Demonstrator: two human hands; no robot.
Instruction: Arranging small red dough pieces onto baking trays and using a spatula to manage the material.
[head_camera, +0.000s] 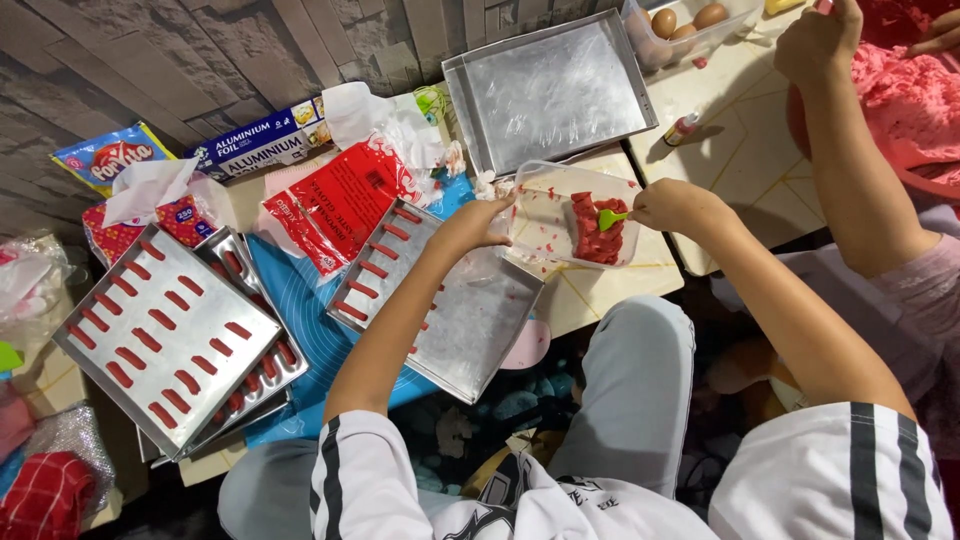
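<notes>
On the pale surface (600, 290), a clear rectangular plastic tub (575, 215) of red dough (597, 232) is steadied at its rim by the left hand (470, 225), its grip clamped there. A small green spatula (612, 215) is pinched in the right hand (675, 207), its tip in the dough. Red dough strips (385, 262) are lined up in the rectangular metal tray (470, 320) just beside it.

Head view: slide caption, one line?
Left hand steadies clear tub of red dough; right hand works green spatula; steel tray alongside.
</notes>
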